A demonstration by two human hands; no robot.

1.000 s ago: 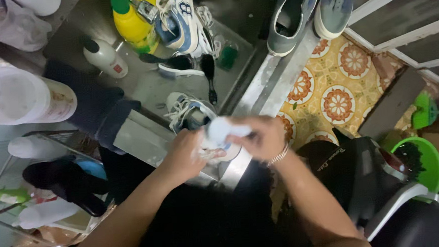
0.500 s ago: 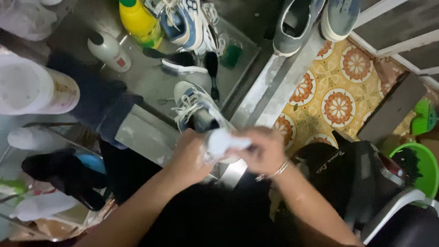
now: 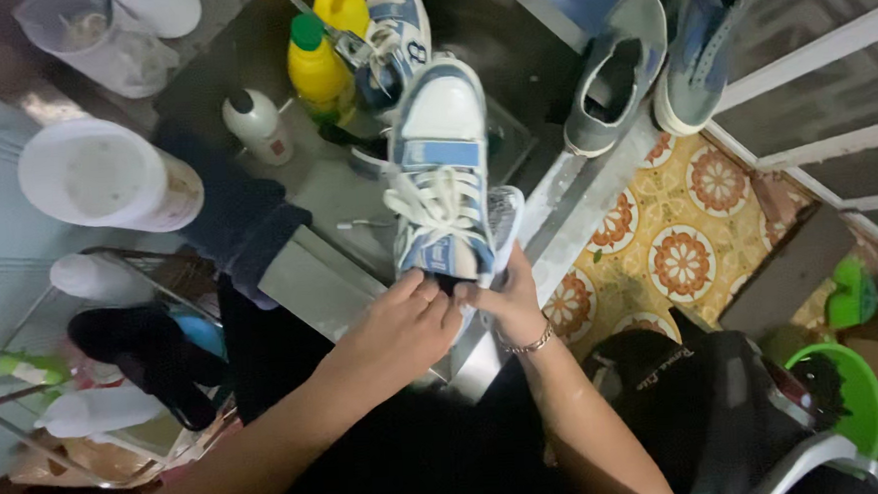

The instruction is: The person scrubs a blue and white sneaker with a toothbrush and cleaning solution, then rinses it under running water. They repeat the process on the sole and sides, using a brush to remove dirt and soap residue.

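Since 0.5 s ago the white cloth between the hands has gone from sight, and the blue-and-white sneaker (image 3: pixel 442 177) that lay in the sink now stands lifted, heel toward the person, toe pointing away. Nearest, the left hand (image 3: pixel 403 329) has its fingers (image 3: pixel 416 290) curled onto the heel opening, thumb side touching the right hand. Just beside it, the right hand (image 3: pixel 507 299), a bracelet (image 3: pixel 526 346) at its wrist, grips the heel from the right, fingers clenched on the collar. Both hands hold the sneaker above the near edge of the steel sink (image 3: pixel 300 274). Farther off, a second blue-and-white sneaker (image 3: pixel 392 24) lies behind it, beside 1 yellow bottle (image 3: pixel 318 71). On the far right rim stand 2 grey shoes (image 3: pixel 649 56).
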